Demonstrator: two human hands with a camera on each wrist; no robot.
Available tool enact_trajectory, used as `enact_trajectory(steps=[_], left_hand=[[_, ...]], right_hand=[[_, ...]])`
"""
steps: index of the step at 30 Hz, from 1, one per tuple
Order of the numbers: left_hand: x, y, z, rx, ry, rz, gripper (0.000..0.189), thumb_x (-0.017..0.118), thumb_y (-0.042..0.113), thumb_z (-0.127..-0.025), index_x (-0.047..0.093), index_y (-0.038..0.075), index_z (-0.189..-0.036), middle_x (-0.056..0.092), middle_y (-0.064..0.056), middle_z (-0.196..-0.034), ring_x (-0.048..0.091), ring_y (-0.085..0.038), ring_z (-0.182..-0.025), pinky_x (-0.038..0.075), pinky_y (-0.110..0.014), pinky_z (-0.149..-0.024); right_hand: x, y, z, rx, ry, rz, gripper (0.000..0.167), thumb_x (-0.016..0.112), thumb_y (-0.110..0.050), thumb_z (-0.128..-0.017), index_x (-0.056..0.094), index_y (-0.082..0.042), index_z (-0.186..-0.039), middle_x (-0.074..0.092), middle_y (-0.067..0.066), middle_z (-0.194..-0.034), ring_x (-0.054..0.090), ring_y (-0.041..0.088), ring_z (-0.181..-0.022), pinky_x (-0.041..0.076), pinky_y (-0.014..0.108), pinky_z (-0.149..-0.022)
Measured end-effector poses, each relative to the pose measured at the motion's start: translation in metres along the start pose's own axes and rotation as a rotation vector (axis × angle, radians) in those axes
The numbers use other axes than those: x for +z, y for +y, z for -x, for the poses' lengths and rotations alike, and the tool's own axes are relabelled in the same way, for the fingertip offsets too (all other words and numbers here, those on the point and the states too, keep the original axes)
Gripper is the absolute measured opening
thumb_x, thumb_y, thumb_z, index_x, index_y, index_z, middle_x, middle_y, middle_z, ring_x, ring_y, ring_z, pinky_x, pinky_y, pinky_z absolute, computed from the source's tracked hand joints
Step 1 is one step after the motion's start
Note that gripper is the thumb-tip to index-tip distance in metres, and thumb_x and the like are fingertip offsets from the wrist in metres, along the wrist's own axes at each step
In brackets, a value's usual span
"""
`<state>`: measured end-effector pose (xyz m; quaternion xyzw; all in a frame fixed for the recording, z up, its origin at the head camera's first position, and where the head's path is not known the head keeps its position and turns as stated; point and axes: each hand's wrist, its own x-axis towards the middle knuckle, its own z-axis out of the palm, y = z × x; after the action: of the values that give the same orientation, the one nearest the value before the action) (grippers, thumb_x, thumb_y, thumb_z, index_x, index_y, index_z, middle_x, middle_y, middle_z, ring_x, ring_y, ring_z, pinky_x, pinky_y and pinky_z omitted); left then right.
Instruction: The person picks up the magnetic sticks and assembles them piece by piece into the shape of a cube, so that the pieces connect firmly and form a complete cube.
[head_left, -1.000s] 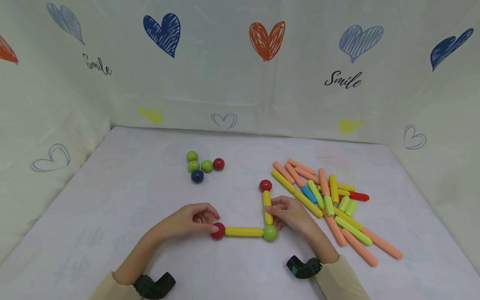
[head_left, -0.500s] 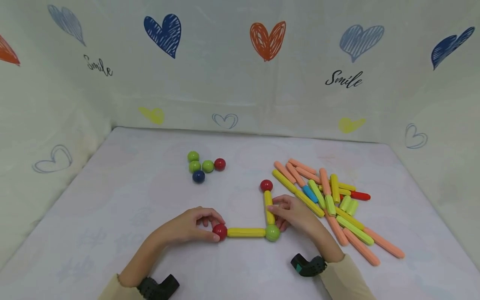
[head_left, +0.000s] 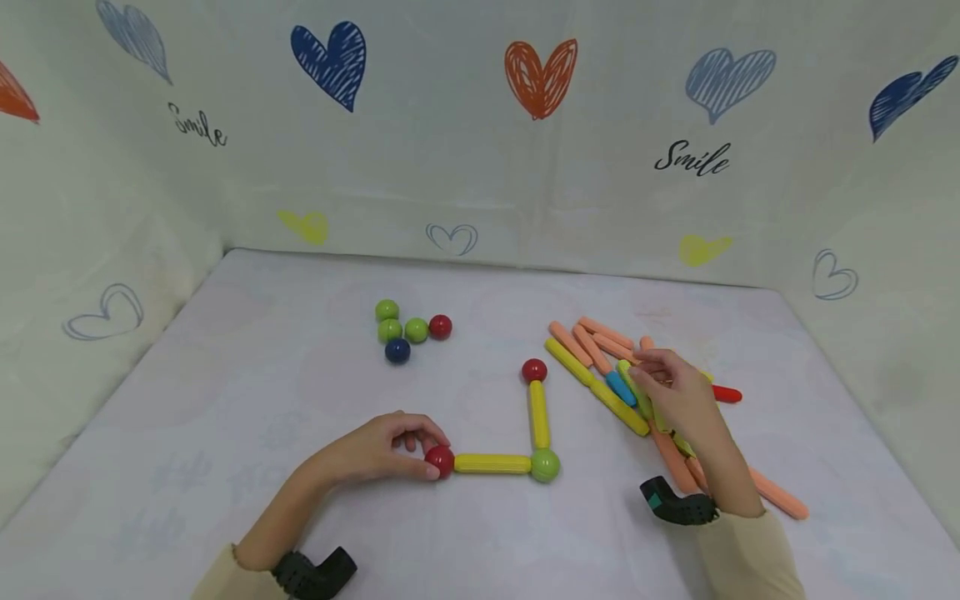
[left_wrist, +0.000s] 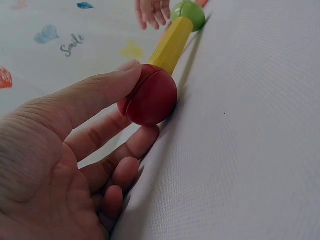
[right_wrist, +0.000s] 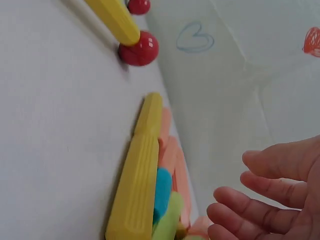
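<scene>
My left hand (head_left: 378, 448) pinches a red ball (left_wrist: 156, 97) between thumb and fingers at the left end of a yellow stick (head_left: 492, 464). That stick runs along the table to a green ball (head_left: 545, 466). From the green ball a second yellow stick (head_left: 539, 415) extends away from me, ending in another red ball (head_left: 534, 370), so the joined pieces form an L. Over the heap of coloured sticks (head_left: 618, 408) hovers my right hand (head_left: 681, 396), hiding part of it. In the right wrist view its fingers are loosely bent, with nothing between them.
Several green balls (head_left: 416, 330), a red ball (head_left: 440, 326) and a dark blue ball (head_left: 397, 350) cluster at the table's back. The heap mixes orange, yellow, light green, blue and red sticks. A cloth with printed hearts (head_left: 540, 79) hangs behind the table.
My right hand has let go of the upright yellow stick and moved right, over the stick heap. My left hand stays at the red ball, which shifted slightly right early on.
</scene>
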<state>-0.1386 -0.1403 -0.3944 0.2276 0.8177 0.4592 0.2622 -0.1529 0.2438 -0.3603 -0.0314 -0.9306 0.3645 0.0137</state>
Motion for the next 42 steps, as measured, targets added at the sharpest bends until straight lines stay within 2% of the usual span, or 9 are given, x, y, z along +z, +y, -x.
enact_trajectory(steps=[5,11,16,21,25,30,32,36,42], left_hand=[[0.000,0.001,0.001,0.005,0.002,0.002,0.026,0.073,0.029,-0.079,0.066,0.021,-0.103,0.058,0.001,-0.091,0.047,-0.017,-0.088,0.038,-0.024,-0.072],[0.000,0.001,0.000,0.006,-0.006,0.005,0.026,0.073,0.029,-0.079,0.066,0.020,-0.103,0.058,0.001,-0.091,0.047,-0.018,-0.088,0.038,-0.024,-0.073],[0.001,0.000,-0.001,0.006,-0.008,0.000,0.026,0.073,0.030,-0.079,0.066,0.021,-0.103,0.058,0.002,-0.091,0.047,-0.017,-0.087,0.038,-0.024,-0.073],[0.001,0.001,-0.002,0.005,-0.010,-0.001,0.026,0.073,0.029,-0.079,0.066,0.021,-0.103,0.059,0.003,-0.092,0.048,-0.017,-0.087,0.038,-0.024,-0.073],[0.001,0.001,-0.002,-0.003,-0.010,0.001,0.027,0.073,0.029,-0.079,0.066,0.020,-0.104,0.059,0.002,-0.093,0.048,-0.017,-0.088,0.039,-0.025,-0.073],[0.000,0.001,-0.002,-0.006,-0.010,0.003,0.027,0.073,0.028,-0.080,0.066,0.019,-0.104,0.058,0.002,-0.092,0.048,-0.017,-0.087,0.039,-0.025,-0.073],[0.000,0.001,-0.002,-0.006,-0.010,0.003,0.027,0.073,0.029,-0.080,0.066,0.019,-0.104,0.058,0.002,-0.092,0.048,-0.018,-0.087,0.039,-0.025,-0.073],[0.000,0.001,-0.001,-0.013,-0.006,0.004,0.026,0.073,0.029,-0.080,0.066,0.020,-0.103,0.058,0.002,-0.093,0.047,-0.018,-0.088,0.039,-0.025,-0.073],[0.000,0.001,-0.001,-0.007,-0.008,0.002,0.026,0.073,0.029,-0.080,0.066,0.021,-0.103,0.058,0.002,-0.092,0.048,-0.017,-0.087,0.039,-0.025,-0.073]], right_hand=[[-0.007,0.030,-0.007,0.013,0.105,0.073,0.049,0.053,-0.046,-0.091,0.053,-0.009,-0.124,0.059,0.010,-0.108,0.055,0.024,-0.097,0.046,0.019,-0.059],[-0.017,0.034,-0.004,0.042,0.157,0.117,0.039,0.061,-0.022,-0.090,0.054,0.001,-0.121,0.055,0.020,-0.103,0.053,0.031,-0.090,0.043,0.023,-0.057],[-0.026,0.038,0.000,0.093,0.136,0.153,0.039,0.060,-0.014,-0.089,0.050,0.006,-0.122,0.048,0.023,-0.103,0.048,0.033,-0.089,0.040,0.025,-0.061],[-0.037,0.046,0.001,0.215,0.074,0.142,0.056,0.061,-0.023,-0.089,0.039,0.010,-0.128,0.046,0.026,-0.105,0.049,0.035,-0.090,0.040,0.027,-0.064],[-0.043,0.048,0.001,0.293,0.002,0.132,0.073,0.061,-0.035,-0.088,0.027,0.013,-0.132,0.051,0.029,-0.105,0.056,0.023,-0.074,0.046,0.032,-0.065],[-0.041,0.058,-0.006,0.341,-0.016,0.090,0.081,0.063,-0.034,-0.087,0.020,0.014,-0.136,0.057,0.026,-0.098,0.061,0.015,-0.058,0.050,0.045,-0.076],[-0.037,0.074,-0.013,0.350,-0.005,0.091,0.080,0.063,-0.034,-0.087,0.021,0.012,-0.137,0.058,0.024,-0.098,0.063,0.015,-0.058,0.052,0.042,-0.075],[-0.035,0.081,-0.019,0.364,-0.020,0.101,0.074,0.060,-0.032,-0.088,0.026,0.013,-0.137,0.060,0.025,-0.101,0.063,0.013,-0.057,0.054,0.036,-0.070],[-0.039,0.061,-0.012,0.385,-0.037,0.090,0.065,0.053,-0.030,-0.090,0.033,0.012,-0.135,0.060,0.025,-0.107,0.055,0.007,-0.052,0.052,0.036,-0.071]])
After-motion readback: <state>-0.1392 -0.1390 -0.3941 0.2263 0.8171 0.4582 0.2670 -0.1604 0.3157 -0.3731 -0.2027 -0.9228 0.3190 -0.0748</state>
